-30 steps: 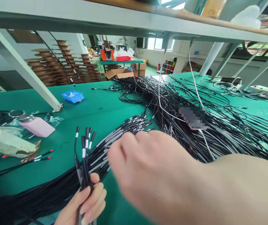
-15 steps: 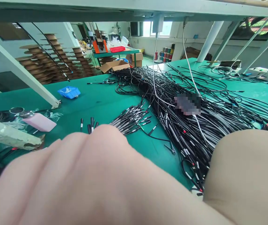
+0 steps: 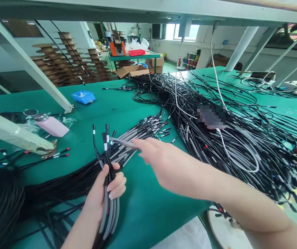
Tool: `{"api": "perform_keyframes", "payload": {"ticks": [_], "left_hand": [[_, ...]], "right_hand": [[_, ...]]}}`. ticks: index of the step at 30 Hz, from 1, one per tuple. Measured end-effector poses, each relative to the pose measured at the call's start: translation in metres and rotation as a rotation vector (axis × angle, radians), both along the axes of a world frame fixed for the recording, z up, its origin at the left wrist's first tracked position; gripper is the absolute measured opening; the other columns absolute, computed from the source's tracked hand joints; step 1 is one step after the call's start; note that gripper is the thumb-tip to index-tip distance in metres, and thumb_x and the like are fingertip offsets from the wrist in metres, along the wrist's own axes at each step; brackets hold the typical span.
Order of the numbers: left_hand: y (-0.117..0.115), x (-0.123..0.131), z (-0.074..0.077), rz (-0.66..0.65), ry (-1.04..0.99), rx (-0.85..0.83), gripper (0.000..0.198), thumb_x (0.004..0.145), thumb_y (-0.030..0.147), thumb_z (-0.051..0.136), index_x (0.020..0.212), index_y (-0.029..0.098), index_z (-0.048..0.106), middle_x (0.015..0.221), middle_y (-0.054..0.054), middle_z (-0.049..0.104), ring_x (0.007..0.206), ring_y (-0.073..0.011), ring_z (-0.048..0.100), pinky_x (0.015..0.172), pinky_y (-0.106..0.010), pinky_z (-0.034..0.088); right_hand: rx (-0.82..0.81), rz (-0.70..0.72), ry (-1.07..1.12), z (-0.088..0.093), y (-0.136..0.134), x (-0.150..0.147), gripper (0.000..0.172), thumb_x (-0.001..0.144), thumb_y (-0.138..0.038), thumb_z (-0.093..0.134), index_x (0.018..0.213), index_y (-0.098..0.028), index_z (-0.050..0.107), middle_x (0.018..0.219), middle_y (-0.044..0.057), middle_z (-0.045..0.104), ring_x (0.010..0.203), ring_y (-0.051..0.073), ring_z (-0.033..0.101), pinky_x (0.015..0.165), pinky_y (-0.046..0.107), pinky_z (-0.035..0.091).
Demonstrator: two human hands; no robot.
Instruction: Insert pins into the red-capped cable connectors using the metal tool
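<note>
My left hand [image 3: 112, 188] is closed around a small bunch of black cables [image 3: 108, 159] with grey sleeves. Their black connector ends and white labels point upward out of the fist. Beside those ends, my right hand [image 3: 150, 152] is closed on a slim grey length [image 3: 124, 142], blurred, its kind unclear; its far tip reaches the upright connectors. Behind both hands, a long bundle of similar cables [image 3: 70, 181] lies across the green table [image 3: 153, 204], its labelled ends fanned toward the middle.
A large heap of black and grey cables [image 3: 231, 138] covers the table's right side, with a pixelated object [image 3: 212, 117] and a white cord on it. To the left stand a pink bottle [image 3: 52, 125], a blue tray [image 3: 83, 97] and white frame posts [image 3: 21, 133]. A shelf [image 3: 138, 12] overhangs.
My right hand has moved from close before the camera to the connector ends, where it grips the grey length. My left hand and its cable bunch have come into view.
</note>
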State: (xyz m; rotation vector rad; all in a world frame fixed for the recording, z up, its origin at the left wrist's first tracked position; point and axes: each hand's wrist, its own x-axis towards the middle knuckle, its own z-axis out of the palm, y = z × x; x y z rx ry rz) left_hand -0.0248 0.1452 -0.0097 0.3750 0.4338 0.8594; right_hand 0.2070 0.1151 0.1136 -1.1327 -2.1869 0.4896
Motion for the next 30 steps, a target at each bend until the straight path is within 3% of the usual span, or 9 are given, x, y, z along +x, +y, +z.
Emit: {"api": "perform_keyframes", "payload": {"ticks": [2, 5, 10, 15, 20, 24, 28, 30], "left_hand": [[0.006, 0.003, -0.006, 0.038, 0.108, 0.006, 0.016, 0.084, 0.033, 0.077, 0.083, 0.019, 0.069, 0.046, 0.008, 0.043, 0.037, -0.0061, 0.041, 0.038, -0.016, 0.037], [0.004, 0.008, -0.003, 0.061, 0.236, 0.0, 0.024, 0.077, 0.034, 0.082, 0.074, 0.018, 0.066, 0.047, 0.007, 0.046, 0.039, -0.0062, 0.04, 0.038, -0.016, 0.035], [-0.002, 0.016, 0.008, 0.044, 0.467, 0.074, 0.027, 0.072, 0.034, 0.085, 0.075, 0.013, 0.068, 0.062, -0.002, 0.064, 0.055, -0.0103, 0.056, 0.051, -0.02, 0.044], [-0.006, 0.018, 0.004, -0.08, 0.476, 0.203, 0.024, 0.081, 0.035, 0.076, 0.091, 0.014, 0.068, 0.06, -0.001, 0.063, 0.054, -0.0129, 0.058, 0.054, -0.025, 0.043], [-0.011, 0.023, -0.002, -0.168, 0.518, 0.313, 0.03, 0.09, 0.032, 0.066, 0.115, 0.017, 0.06, 0.063, 0.004, 0.06, 0.053, -0.0123, 0.056, 0.054, -0.026, 0.043], [-0.008, 0.027, 0.01, -0.359, 0.65, 0.406, 0.016, 0.091, 0.029, 0.062, 0.103, 0.018, 0.062, 0.065, 0.003, 0.065, 0.062, -0.0137, 0.062, 0.064, -0.028, 0.048], [0.0, 0.035, 0.028, -0.696, 0.832, 0.53, 0.013, 0.085, 0.029, 0.069, 0.093, 0.018, 0.069, 0.083, -0.004, 0.077, 0.075, -0.0167, 0.066, 0.071, -0.03, 0.048], [0.002, 0.044, 0.032, -0.656, 0.803, 0.523, 0.017, 0.081, 0.032, 0.074, 0.089, 0.017, 0.072, 0.087, -0.006, 0.077, 0.079, -0.0185, 0.066, 0.073, -0.031, 0.049]], "right_hand": [[-0.13, -0.084, 0.122, -0.033, 0.01, 0.01, 0.024, 0.096, -0.014, 0.038, 0.104, -0.017, 0.06, 0.074, 0.001, 0.058, 0.065, 0.014, 0.054, 0.061, 0.028, 0.046], [-0.427, -0.212, 0.418, -0.076, 0.015, 0.02, 0.026, 0.102, -0.036, 0.039, 0.094, -0.019, 0.058, 0.063, -0.005, 0.044, 0.052, 0.01, 0.039, 0.048, 0.023, 0.033], [-0.626, -0.279, 0.637, -0.108, 0.013, 0.032, 0.048, 0.092, -0.067, 0.052, 0.079, -0.02, 0.055, 0.057, -0.007, 0.031, 0.049, 0.009, 0.025, 0.041, 0.023, 0.018], [-0.658, -0.308, 0.725, -0.118, 0.02, 0.028, 0.055, 0.089, -0.071, 0.054, 0.067, -0.021, 0.045, 0.055, -0.008, 0.026, 0.048, 0.008, 0.02, 0.041, 0.023, 0.015], [-0.661, -0.256, 0.927, -0.11, 0.029, 0.019, 0.055, 0.082, -0.074, 0.062, 0.078, -0.023, 0.044, 0.068, -0.003, 0.05, 0.052, 0.008, 0.032, 0.044, 0.022, 0.023], [-0.737, -0.104, 1.047, -0.1, 0.035, 0.006, 0.054, 0.073, -0.061, 0.081, 0.081, -0.023, 0.044, 0.074, -0.003, 0.057, 0.051, 0.007, 0.037, 0.043, 0.021, 0.022], [-0.771, -0.052, 0.966, -0.094, 0.035, -0.005, 0.032, 0.08, -0.04, 0.081, 0.09, -0.02, 0.057, 0.083, 0.0, 0.066, 0.05, 0.005, 0.041, 0.042, 0.021, 0.03], [-0.813, 0.006, 0.883, -0.091, 0.033, -0.005, 0.029, 0.081, -0.04, 0.08, 0.09, -0.02, 0.06, 0.085, 0.002, 0.07, 0.049, 0.006, 0.045, 0.043, 0.021, 0.036]]}}
